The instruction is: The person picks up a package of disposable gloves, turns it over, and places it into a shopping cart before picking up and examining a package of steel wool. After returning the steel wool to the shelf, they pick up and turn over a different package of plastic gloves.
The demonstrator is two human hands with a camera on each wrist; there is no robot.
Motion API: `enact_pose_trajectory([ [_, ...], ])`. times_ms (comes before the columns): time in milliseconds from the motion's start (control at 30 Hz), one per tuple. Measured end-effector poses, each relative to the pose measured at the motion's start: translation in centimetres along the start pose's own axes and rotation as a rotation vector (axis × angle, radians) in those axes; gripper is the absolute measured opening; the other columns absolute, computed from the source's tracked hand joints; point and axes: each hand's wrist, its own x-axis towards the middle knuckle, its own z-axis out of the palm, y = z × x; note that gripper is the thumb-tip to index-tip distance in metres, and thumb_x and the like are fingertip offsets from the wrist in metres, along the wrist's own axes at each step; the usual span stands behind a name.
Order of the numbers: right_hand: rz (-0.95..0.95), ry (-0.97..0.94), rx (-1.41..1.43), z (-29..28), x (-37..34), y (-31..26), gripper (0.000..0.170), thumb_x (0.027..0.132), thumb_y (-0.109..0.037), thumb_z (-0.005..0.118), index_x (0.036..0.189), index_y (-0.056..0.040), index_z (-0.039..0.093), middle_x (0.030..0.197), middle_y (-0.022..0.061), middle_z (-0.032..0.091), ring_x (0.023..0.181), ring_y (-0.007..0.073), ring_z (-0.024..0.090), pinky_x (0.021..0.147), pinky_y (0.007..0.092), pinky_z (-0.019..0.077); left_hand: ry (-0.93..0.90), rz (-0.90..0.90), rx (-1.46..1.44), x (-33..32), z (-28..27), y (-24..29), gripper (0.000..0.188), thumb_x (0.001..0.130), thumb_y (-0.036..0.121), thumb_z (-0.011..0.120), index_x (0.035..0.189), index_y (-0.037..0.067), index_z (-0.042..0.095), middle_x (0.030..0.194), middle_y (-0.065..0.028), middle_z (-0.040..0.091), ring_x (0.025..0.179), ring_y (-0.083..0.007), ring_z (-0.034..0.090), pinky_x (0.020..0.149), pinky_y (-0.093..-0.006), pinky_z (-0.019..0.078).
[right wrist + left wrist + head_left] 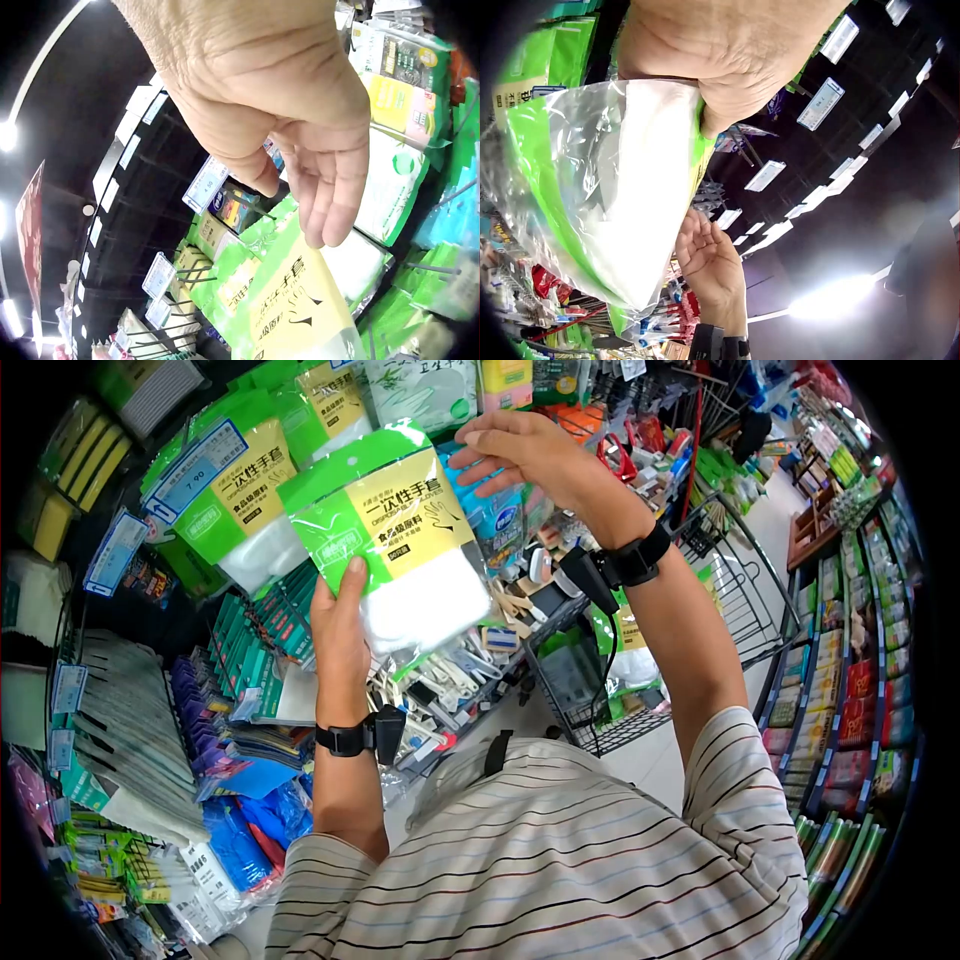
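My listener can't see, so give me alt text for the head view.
A left hand holds a green-and-yellow glove packet; the open right hand is beside it. A wire cart and stocked shop shelves stand to the right.

The glove package (385, 530) is blocking the direct path to the hanging packs (245, 500) behind it. The left fingers (351, 585) are occupying its lower-left edge; the right fingers (500, 445) are hovering near its upper-right edge. Price tags (200, 468) are narrowing upper-left access. Open air is lying between the left forearm (347, 790) and right forearm (690, 625). The shopping cart (745, 600) is obstructing the space below the latter.
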Motion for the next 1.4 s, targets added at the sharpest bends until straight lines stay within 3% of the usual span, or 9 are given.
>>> enact_pose_trajectory([
  [433, 0.022, -0.045, 0.017, 0.8, 0.7, 0.8, 0.05, 0.098, -0.033, 0.059, 0.129, 0.0056, 0.051, 0.117, 0.0188, 0.066, 0.1, 0.0233, 0.068, 0.082, 0.0341, 0.0575, -0.032, 0.007, -0.02, 0.4, -0.5, -0.1, 0.038, 0.099, 0.021, 0.063, 0.13, 0.0, 0.057, 0.124, -0.007, 0.064, 0.109, -0.0161, 0.061, 0.096, -0.0312, 0.0488],
  [533, 0.016, -0.007, 0.102, 1.0, 1.0, 0.7, 0.042, 0.094, -0.025, 0.062, 0.122, 0.0058, 0.055, 0.111, 0.0185, 0.067, 0.095, 0.0264, 0.07, 0.077, 0.0369, 0.0586, 0.04, -0.01, 0.136, 0.7, -1.1, 0.1, 0.038, 0.1, 0.017, 0.06, 0.132, -0.003, 0.054, 0.121, -0.007, 0.064, 0.108, -0.0149, 0.058, 0.096, -0.0299, 0.0458],
  [600, -0.018, 0.029, 0.14, 0.9, 1.0, -0.5, 0.05, 0.094, -0.026, 0.063, 0.13, 0.0063, 0.05, 0.117, 0.0198, 0.064, 0.097, 0.0279, 0.069, 0.077, 0.0368, 0.0582, 0.041, 0.044, 0.116, 1.2, -0.8, 0.2, 0.038, 0.101, 0.016, 0.059, 0.133, -0.005, 0.054, 0.123, -0.007, 0.062, 0.11, -0.0135, 0.055, 0.098, -0.0284, 0.0431],
  [667, -0.064, 0.075, 0.135, 0.6, 1.7, -1.3, 0.061, 0.097, -0.031, 0.059, 0.141, 0.0073, 0.041, 0.133, 0.0227, 0.056, 0.111, 0.0289, 0.064, 0.088, 0.0371, 0.0558, 0.025, 0.086, 0.19, 1.3, -0.3, 1.2, 0.038, 0.101, 0.018, 0.059, 0.131, -0.004, 0.056, 0.122, -0.0065, 0.063, 0.108, -0.0132, 0.055, 0.097, -0.0279, 0.043],
  [767, -0.13, 0.143, 0.256, 0.1, 3.8, -2.1, 0.059, 0.098, -0.028, 0.059, 0.141, 0.007, 0.039, 0.135, 0.0212, 0.053, 0.116, 0.0291, 0.061, 0.094, 0.0375, 0.0538, -0.026, 0.158, 0.285, 1.9, -0.2, 2.4, 0.038, 0.101, 0.022, 0.06, 0.13, -0.003, 0.058, 0.121, -0.0062, 0.064, 0.107, -0.0126, 0.055, 0.096, -0.0276, 0.0429],
  [867, -0.215, 0.097, 0.404, 0.0, 5.1, -3.3, 0.065, 0.093, -0.026, 0.066, 0.14, 0.0083, 0.038, 0.126, 0.0157, 0.057, 0.115, 0.027, 0.06, 0.091, 0.0372, 0.0547, -0.018, 0.226, 0.362, 2.6, 0.1, 3.6, 0.038, 0.101, 0.024, 0.061, 0.128, -0.002, 0.059, 0.119, -0.0064, 0.064, 0.105, -0.0124, 0.056, 0.095, -0.0273, 0.0431],
  [1000, -0.281, -0.011, 0.525, 0.5, 6.7, -4.5, 0.045, 0.093, -0.024, 0.066, 0.125, 0.0036, 0.052, 0.121, 0.0136, 0.06, 0.113, 0.0255, 0.061, 0.094, 0.0385, 0.054, -0.036, 0.31, 0.409, 3.5, 0.9, 4.5, 0.038, 0.101, 0.023, 0.059, 0.129, -0.003, 0.058, 0.119, -0.0071, 0.065, 0.106, -0.0128, 0.056, 0.095, -0.0276, 0.0435],
  [1233, -0.268, -0.003, 0.467, 0.3, 7.3, -6.9, 0.025, 0.096, -0.02, 0.06, 0.109, 0.0012, 0.059, 0.101, 0.0165, 0.067, 0.093, 0.0251, 0.069, 0.081, 0.039, 0.0592, -0.083, 0.34, 0.43, 4.7, 1.4, 4.9, 0.037, 0.101, 0.02, 0.058, 0.13, -0.003, 0.057, 0.12, -0.0075, 0.065, 0.107, -0.0129, 0.057, 0.096, -0.0279, 0.0437],
  [1400, -0.302, -0.029, 0.405, -0.5, 7.6, -8.6, 0.026, 0.098, -0.021, 0.06, 0.114, 0.0003, 0.059, 0.101, 0.014, 0.069, 0.096, 0.0236, 0.07, 0.08, 0.0345, 0.0589, -0.116, 0.342, 0.427, 5.4, 1.6, 4.6, 0.04, 0.1, 0.024, 0.06, 0.13, -0.002, 0.058, 0.12, -0.0043, 0.064, 0.107, -0.0109, 0.055, 0.096, -0.0254, 0.0421],
])
